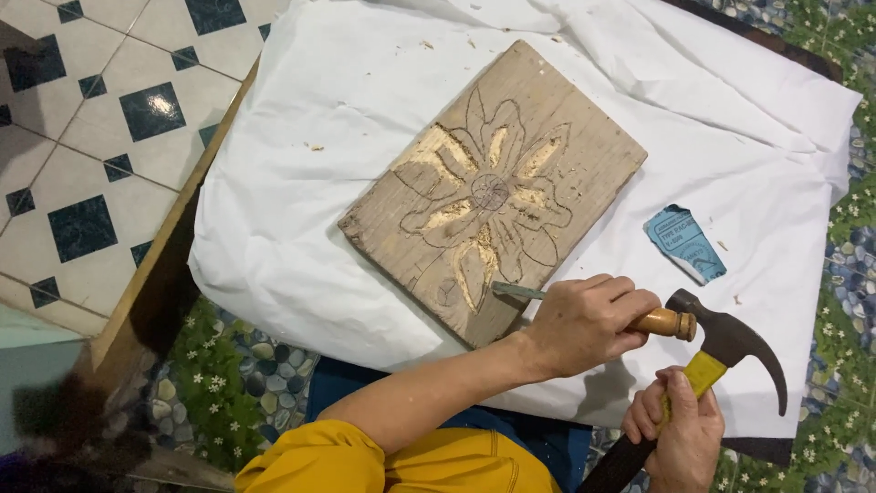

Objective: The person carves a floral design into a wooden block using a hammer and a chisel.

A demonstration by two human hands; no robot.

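- White cloth (301, 228) covers a low table, with blue-and-white floor tiles (100, 137) beyond its left edge and a pebble-and-flower patterned mat (228, 374) nearer the person.
- Left hand (584, 324) is closed around a wooden-handled chisel (671, 322); its metal blade (517, 291) rests on the near edge of a carved board (497, 187).
- Right hand (677, 429) grips a claw hammer (730, 342) by its yellow-and-black handle, head just beside the chisel's butt, possibly touching.
- Board lies tilted on the cloth, bearing a pencilled flower with several petals gouged pale.
- Blue scrap, perhaps sandpaper (686, 242), lies right of the board; wood chips (315, 146) are scattered about.
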